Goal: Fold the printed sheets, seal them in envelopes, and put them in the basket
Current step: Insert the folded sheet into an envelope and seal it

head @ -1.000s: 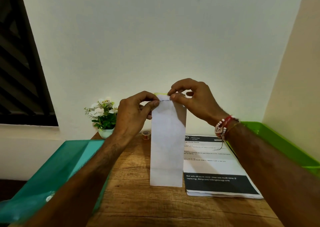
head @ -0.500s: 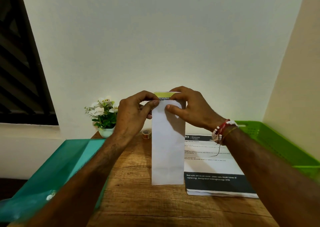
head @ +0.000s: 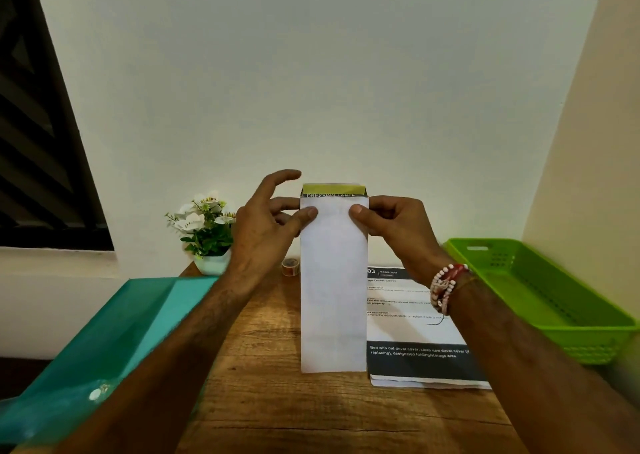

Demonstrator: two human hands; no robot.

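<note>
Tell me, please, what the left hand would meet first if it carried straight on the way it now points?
The left hand points up and right, so it would likely meet the sheet sticking out of the envelope first; depth is unclear.

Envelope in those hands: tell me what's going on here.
A person holds a white envelope upright over the wooden table. The left grip and right grip each pinch an edge near its top. A folded printed sheet pokes out of the open end, so it is not yet fully in or sealed. More printed sheets lie on the table to the right. The green basket sits beyond them.
</note>
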